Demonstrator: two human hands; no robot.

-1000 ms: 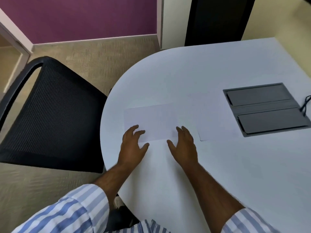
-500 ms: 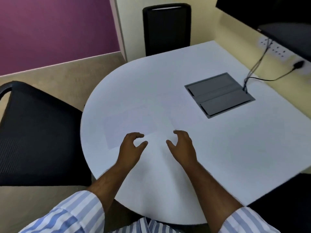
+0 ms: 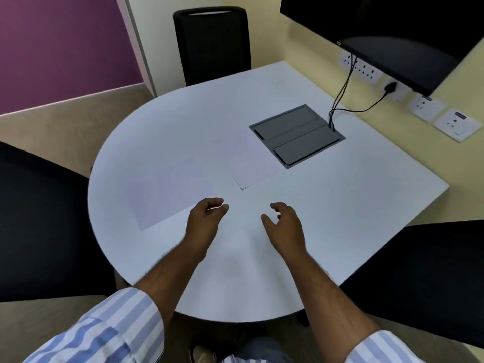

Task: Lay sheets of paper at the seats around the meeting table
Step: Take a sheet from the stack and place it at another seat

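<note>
A single white sheet (image 3: 170, 191) lies flat on the white meeting table (image 3: 340, 205), toward the left chair. A small stack of white sheets (image 3: 255, 166) rests mid-table beside the grey cable box. My left hand (image 3: 207, 218) hovers just off the right corner of the single sheet, fingers curled loosely, holding nothing. My right hand (image 3: 284, 224) hangs over bare tabletop below the stack, fingers apart and empty.
Black chairs stand at the left (image 3: 39, 218), at the far side (image 3: 212, 43) and at the right (image 3: 424, 279). A grey cable box (image 3: 297, 136) is set into the table, with black cables (image 3: 343, 95) running to wall sockets. A dark screen (image 3: 392, 30) hangs at the upper right.
Both hands have lifted off the single sheet and drawn back toward me, fingers curling. The view has swung right and up, so the far chair, sockets and screen now show.
</note>
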